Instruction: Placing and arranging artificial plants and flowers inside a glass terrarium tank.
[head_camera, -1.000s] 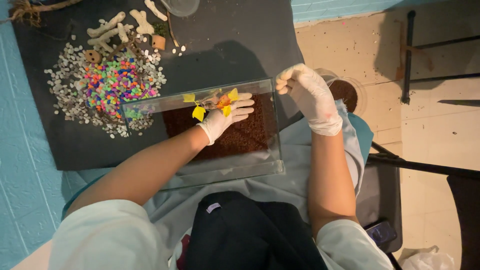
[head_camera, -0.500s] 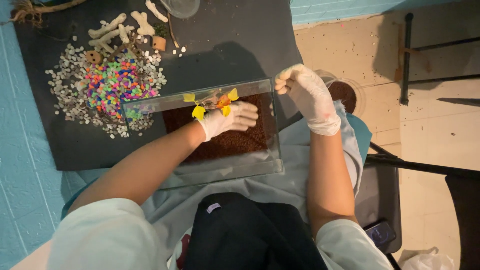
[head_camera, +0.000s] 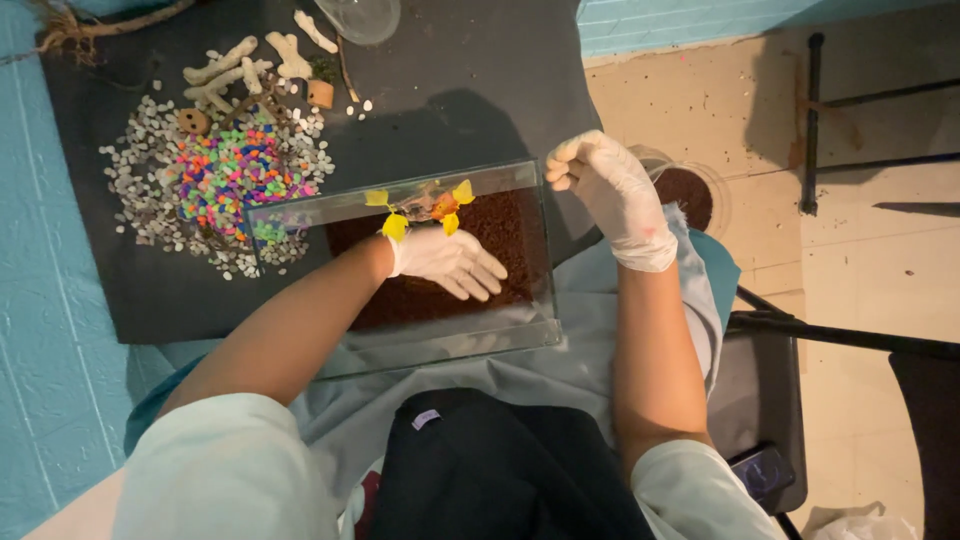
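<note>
While flat on soil (head_camera: 500, 225), L hand (head_camera: 447, 260).

Gloved left hand (head_camera: 447, 260) lies flat, fingers spread; gloved right hand (head_camera: 610, 195) loosely curled.

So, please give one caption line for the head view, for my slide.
Gloved left hand flat on brown substrate inside glass tank; right hand above its corner.

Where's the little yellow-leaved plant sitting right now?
In the head view, the yellow-leaved plant stands inside the glass tank, at the far wall on the brown substrate, just beyond the left hand.
</note>
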